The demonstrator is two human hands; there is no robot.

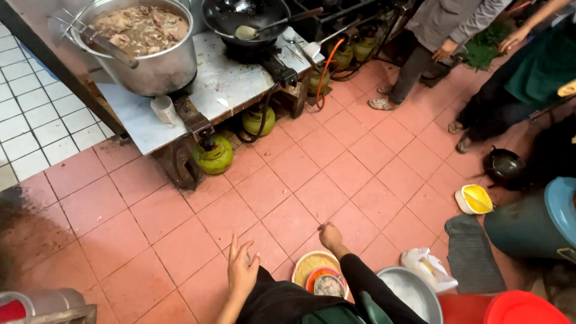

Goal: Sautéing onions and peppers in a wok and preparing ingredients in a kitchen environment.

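Down on the red tiled floor (288, 198), the left hand (242, 271) hangs spread and empty while the right hand (330, 235), loosely curled and holding nothing, hovers just above the bowl of yellow grains (313, 266), best reached low and steadily to avoid spilling.
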